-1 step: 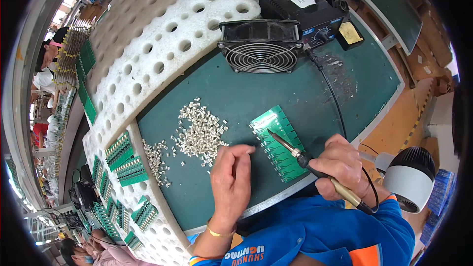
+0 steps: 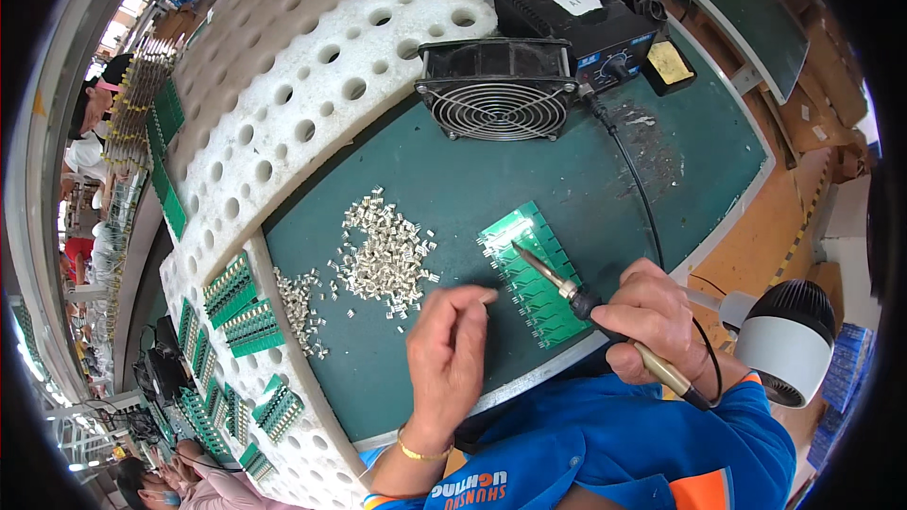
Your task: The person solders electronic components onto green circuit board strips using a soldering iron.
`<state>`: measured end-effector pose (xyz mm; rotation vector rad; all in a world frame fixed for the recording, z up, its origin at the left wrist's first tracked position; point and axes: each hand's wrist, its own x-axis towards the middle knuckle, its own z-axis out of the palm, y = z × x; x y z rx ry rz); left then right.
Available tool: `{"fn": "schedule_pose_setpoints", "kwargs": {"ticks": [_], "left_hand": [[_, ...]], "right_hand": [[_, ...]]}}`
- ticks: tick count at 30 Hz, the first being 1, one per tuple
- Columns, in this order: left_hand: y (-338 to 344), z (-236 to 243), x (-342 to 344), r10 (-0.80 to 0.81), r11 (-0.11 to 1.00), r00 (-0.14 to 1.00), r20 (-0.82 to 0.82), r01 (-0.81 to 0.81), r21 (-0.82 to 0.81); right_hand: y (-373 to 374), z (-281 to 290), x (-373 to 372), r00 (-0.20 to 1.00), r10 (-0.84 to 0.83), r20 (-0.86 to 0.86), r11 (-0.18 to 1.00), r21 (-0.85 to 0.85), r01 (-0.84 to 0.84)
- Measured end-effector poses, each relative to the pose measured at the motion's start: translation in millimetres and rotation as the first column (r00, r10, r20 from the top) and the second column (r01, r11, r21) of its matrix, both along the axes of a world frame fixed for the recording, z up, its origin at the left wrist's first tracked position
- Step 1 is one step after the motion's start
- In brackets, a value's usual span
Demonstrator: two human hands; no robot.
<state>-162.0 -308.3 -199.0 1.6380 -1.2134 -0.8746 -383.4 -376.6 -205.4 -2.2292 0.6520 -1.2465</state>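
The two hands are apart. The right hand [image 2: 652, 316] is wrapped around the handle of a soldering iron [image 2: 584, 305], which slants away and to the left. The left hand [image 2: 447, 354] has its thumb and forefinger drawn together; whether they pinch something tiny, I cannot tell. Between the hands and slightly beyond them, a green circuit board [image 2: 541, 307] lies on the dark green surface [image 2: 453, 179], with the iron's tip over it; contact is unclear. Beyond the left hand, to its left, is a heap of small silvery parts [image 2: 383, 250]. Farther left, white foam [image 2: 210, 250] holds more green boards [image 2: 250, 326]. Farthest ahead of both hands stand a black fan [image 2: 501, 109] and a black control box [image 2: 543, 14].
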Motion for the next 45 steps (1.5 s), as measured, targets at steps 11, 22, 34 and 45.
{"fn": "schedule_pose_setpoints", "kwargs": {"ticks": [11,22,34,45], "left_hand": [[26.6,20.5,-56.4,-0.398,0.910,0.903,-0.164,0.411,0.053],[48.0,1.7,-54.7,-0.285,0.958,0.954,-0.093,0.287,0.012],[72.8,-15.5,-28.9,-0.303,0.904,0.646,-0.700,0.428,0.004],[75.3,-45.8,-47.6,-0.213,0.976,0.708,-0.674,0.122,-0.180]], "right_hand": [[29.4,5.4,0.6,0.988,-0.020,0.154,0.974,0.226,-0.015],[45.4,12.3,14.8,0.948,0.004,0.319,0.963,0.253,-0.089],[40.3,9.8,8.1,0.923,0.191,0.335,0.864,0.389,-0.320],[37.5,20.5,3.9,0.933,0.108,0.344,0.926,0.306,-0.220]]}}
